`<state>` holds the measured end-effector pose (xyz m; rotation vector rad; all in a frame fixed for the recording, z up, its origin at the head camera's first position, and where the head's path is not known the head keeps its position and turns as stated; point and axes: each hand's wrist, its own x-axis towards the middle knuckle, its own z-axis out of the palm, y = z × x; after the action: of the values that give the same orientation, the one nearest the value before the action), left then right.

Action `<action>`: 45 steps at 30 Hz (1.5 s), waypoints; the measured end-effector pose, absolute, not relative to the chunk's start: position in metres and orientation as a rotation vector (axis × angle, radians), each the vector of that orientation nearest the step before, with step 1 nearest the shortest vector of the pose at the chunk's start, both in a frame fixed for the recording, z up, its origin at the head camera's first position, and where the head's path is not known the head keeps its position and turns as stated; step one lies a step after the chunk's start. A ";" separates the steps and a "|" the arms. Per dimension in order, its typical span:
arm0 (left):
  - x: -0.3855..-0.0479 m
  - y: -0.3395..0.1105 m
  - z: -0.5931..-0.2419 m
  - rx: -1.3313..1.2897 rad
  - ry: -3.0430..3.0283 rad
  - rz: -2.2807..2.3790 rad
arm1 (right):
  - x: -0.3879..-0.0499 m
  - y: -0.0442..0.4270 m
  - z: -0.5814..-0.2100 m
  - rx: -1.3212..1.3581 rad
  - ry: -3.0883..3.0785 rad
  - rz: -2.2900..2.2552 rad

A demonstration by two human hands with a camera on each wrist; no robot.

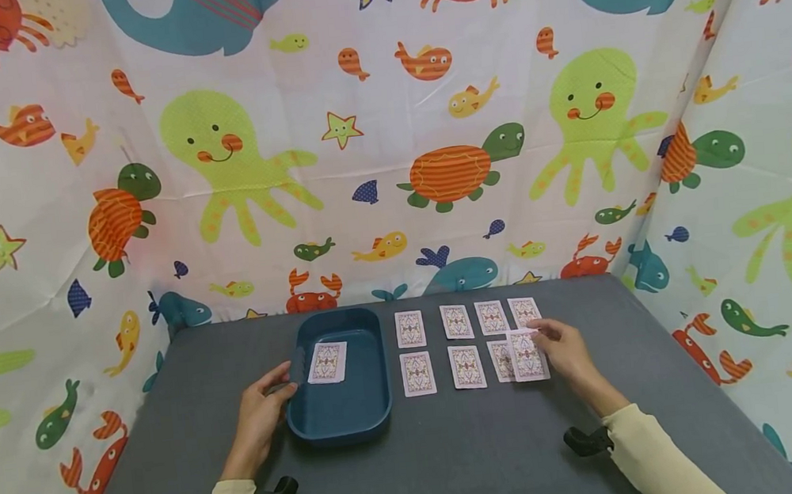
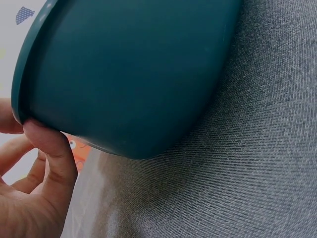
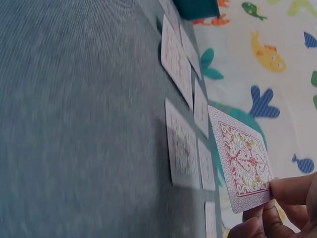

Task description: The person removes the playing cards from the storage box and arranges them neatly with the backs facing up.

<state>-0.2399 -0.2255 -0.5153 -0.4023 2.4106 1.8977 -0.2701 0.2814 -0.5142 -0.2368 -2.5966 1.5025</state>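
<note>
My left hand (image 1: 260,415) pinches the left rim of a blue tray (image 1: 343,437), thumb and finger on its lip in the left wrist view. Inside the tray lie a few playing cards (image 1: 327,362), face down and overlapping. Between thumb and fingers, my right hand (image 1: 568,355) holds a face-down playing card (image 3: 245,161) by its edge. In the right wrist view this card is raised off the table. From the head it partly covers another face-down card (image 1: 498,360) in the near row.
Several face-down cards lie in two rows right of the tray, among them a far-row card (image 1: 409,329) and a near-row card (image 1: 418,374). The grey table (image 1: 446,465) ends at a curtain (image 1: 373,154) printed with sea animals. Each wrist wears a black band (image 1: 588,441).
</note>
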 end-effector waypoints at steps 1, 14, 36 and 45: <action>-0.240 -0.226 -0.516 -0.402 2.413 1.894 | -0.271 0.284 -0.515 -0.236 -2.598 1.496; -0.240 -0.225 -0.516 -0.408 2.408 1.902 | -0.276 0.315 -0.525 -0.295 -2.724 1.403; -0.241 -0.226 -0.516 -0.403 2.427 1.886 | -0.298 0.331 -0.540 -0.403 -2.806 1.260; -0.240 -0.225 -0.516 -0.398 2.432 1.879 | -0.300 0.331 -0.539 -0.426 -2.834 1.208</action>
<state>-0.2400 -0.2253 -0.5163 -0.3979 2.4318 1.8785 -0.3004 0.3313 -0.5392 -0.4256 -2.8339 1.2081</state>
